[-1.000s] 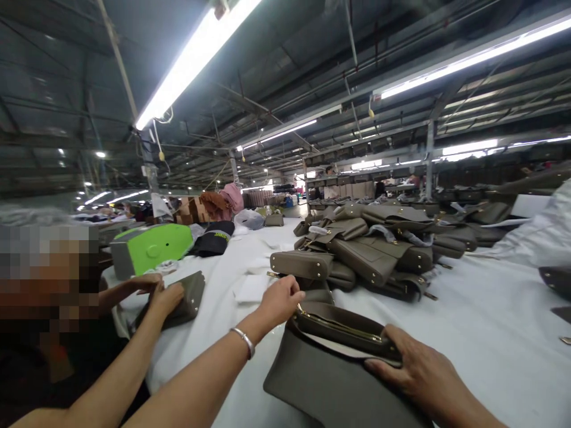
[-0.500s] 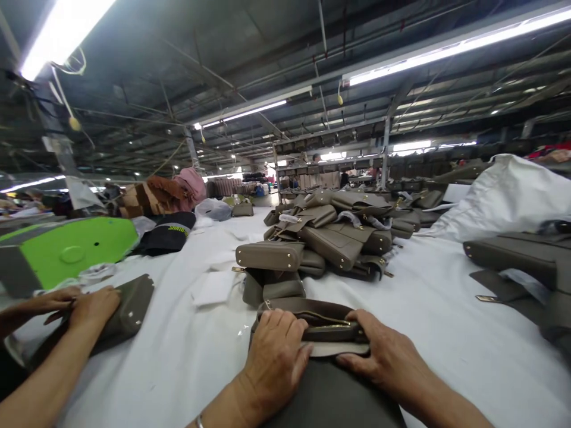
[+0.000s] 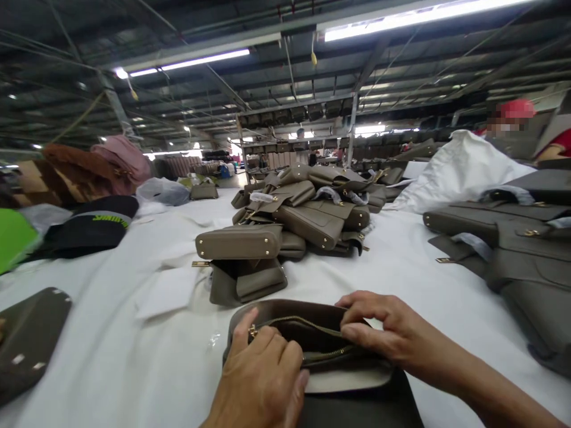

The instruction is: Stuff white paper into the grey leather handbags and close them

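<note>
A taupe leather handbag [image 3: 307, 336] with a gold zipper lies open-topped on the white table right in front of me. My left hand [image 3: 261, 380] rests on its near left side, fingers curled and pressing down by the zipper's end. My right hand [image 3: 379, 333] grips the bag's upper right rim, fingers bent over the zipper edge. The bag's lower body [image 3: 357, 410] runs out of view at the bottom.
A heap of matching taupe bags [image 3: 303, 214] fills the table's middle. More bags [image 3: 513, 244] lie at the right beside a white sack [image 3: 459, 169]. A bag base panel [image 3: 27, 339] lies at the left edge. A black cap [image 3: 96, 226] and a green machine [image 3: 13, 238] sit far left.
My view has swung right and down. My left hand has slid toward the zipper's left end, my right hand has curled over the rim. The co-worker's hands at the left have left the picture.
</note>
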{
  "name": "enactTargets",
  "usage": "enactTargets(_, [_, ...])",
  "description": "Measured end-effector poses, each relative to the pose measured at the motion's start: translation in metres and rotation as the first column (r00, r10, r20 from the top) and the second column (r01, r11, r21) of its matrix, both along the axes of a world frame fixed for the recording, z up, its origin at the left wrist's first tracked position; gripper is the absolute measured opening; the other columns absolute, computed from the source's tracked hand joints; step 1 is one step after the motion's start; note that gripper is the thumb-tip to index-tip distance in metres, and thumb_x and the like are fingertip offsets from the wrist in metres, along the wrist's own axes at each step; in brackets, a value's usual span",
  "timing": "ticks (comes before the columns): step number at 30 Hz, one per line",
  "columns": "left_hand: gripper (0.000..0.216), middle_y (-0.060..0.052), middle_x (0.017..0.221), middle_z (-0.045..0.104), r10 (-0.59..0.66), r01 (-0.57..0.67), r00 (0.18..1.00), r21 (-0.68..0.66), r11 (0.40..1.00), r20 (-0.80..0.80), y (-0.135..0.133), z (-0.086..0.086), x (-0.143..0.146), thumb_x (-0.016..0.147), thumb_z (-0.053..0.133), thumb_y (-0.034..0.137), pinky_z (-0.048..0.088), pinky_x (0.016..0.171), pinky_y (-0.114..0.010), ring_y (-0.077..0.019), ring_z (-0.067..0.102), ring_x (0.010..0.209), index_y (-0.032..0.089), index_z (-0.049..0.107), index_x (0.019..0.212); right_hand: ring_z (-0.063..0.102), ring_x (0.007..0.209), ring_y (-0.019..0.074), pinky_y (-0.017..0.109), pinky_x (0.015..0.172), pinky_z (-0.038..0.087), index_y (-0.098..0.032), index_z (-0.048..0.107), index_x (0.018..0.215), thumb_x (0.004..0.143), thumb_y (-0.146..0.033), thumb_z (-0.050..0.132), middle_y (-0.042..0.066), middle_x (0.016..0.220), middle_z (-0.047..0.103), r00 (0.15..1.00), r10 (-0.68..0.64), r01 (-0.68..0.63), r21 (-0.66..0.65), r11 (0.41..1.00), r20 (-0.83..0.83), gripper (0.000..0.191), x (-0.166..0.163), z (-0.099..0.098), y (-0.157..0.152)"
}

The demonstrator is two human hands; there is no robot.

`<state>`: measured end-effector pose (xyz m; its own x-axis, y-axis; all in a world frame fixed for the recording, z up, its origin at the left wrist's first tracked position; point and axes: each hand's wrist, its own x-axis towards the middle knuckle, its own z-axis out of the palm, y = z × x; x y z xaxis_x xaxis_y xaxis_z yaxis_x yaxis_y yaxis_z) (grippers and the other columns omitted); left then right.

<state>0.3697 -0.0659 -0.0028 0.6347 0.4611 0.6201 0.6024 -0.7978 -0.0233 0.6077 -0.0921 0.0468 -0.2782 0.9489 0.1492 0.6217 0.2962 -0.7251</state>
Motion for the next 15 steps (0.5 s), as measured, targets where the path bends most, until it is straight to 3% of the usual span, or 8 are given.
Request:
enactTargets(2, [0.015, 0.001, 0.068, 0.054, -0.03, 0.025, 0.998, 0.078, 0.997, 0.061, 0.002, -0.004, -0.002, 0.087, 0.041, 0.022, 0.025, 0.104, -0.052, -0.0186, 0.052, 0.072, 0.021, 0.05, 0.076, 0.06, 0.082, 0.0164, 0.024, 0.073, 0.041, -0.021, 0.069, 0.079, 0.087, -0.042, 0.058, 0.002, 0.089, 0.066, 0.971, 0.016, -0.012, -0.018, 1.0, 0.239, 0.025, -0.014, 0.01, 0.006])
enactTargets(4, [0.015, 0.002, 0.062, 0.052, -0.08, 0.068, 0.993, 0.135, 0.988, 0.083, 0.003, -0.004, -0.006, 0.087, 0.042, 0.019, 0.028, 0.102, -0.049, -0.0167, 0.049, 0.065, 0.02, 0.049, 0.073, 0.06, 0.075, 0.0172, 0.026, 0.067, 0.04, -0.02, 0.069, 0.077, 0.085, -0.036, 0.057, 0.004, 0.084, 0.067, 0.883, 0.022, -0.012, -0.023, 1.0, 0.469, 0.022, -0.027, 0.018, 0.013])
enactTargets(7, [0.015, 0.005, 0.06, 0.05, -0.183, 0.188, 0.982, 0.158, 0.969, -0.048, 0.003, 0.003, -0.015, 0.088, 0.045, 0.018, 0.027, 0.105, -0.043, -0.0139, 0.048, 0.06, 0.02, 0.048, 0.073, 0.062, 0.073, 0.0194, 0.028, 0.065, 0.038, -0.018, 0.068, 0.074, 0.082, -0.029, 0.053, 0.006, 0.081, 0.069, 0.746, -0.01, -0.001, 0.016, 1.0, 0.666, 0.02, -0.037, 0.025, 0.023])
enactTargets(10, [0.019, 0.008, 0.055, 0.046, -0.265, 0.302, 0.945, 0.197, 0.933, -0.191, 0.006, 0.004, -0.023, 0.089, 0.044, 0.013, 0.024, 0.113, -0.041, -0.0106, 0.046, 0.053, 0.021, 0.049, 0.071, 0.062, 0.069, 0.019, 0.028, 0.061, 0.035, -0.019, 0.066, 0.07, 0.078, -0.029, 0.054, 0.005, 0.077, 0.069, 0.71, -0.011, 0.016, 0.0, 1.0, 0.704, 0.018, -0.036, 0.026, 0.026])
enactTargets(12, [0.024, 0.01, 0.052, 0.044, -0.265, 0.308, 0.945, 0.251, 0.918, -0.191, 0.007, 0.0, -0.025, 0.086, 0.043, 0.006, 0.016, 0.119, -0.043, -0.0085, 0.044, 0.049, 0.021, 0.05, 0.069, 0.06, 0.067, 0.0175, 0.027, 0.06, 0.035, -0.02, 0.065, 0.068, 0.077, -0.029, 0.055, 0.003, 0.073, 0.068, 0.756, 0.012, 0.033, -0.057, 0.998, 0.655, 0.016, -0.033, 0.025, 0.026])
enactTargets(15, [0.024, 0.011, 0.057, 0.055, -0.255, 0.286, 0.956, 0.267, 0.92, -0.145, 0.005, -0.01, -0.027, 0.083, 0.048, 0.002, 0.01, 0.122, -0.045, -0.0073, 0.053, 0.055, 0.021, 0.055, 0.072, 0.058, 0.064, 0.0159, 0.026, 0.059, 0.037, -0.022, 0.064, 0.066, 0.078, -0.029, 0.055, 0.001, 0.07, 0.066, 0.848, 0.02, 0.048, -0.114, 0.992, 0.53, 0.016, -0.027, 0.019, 0.026])
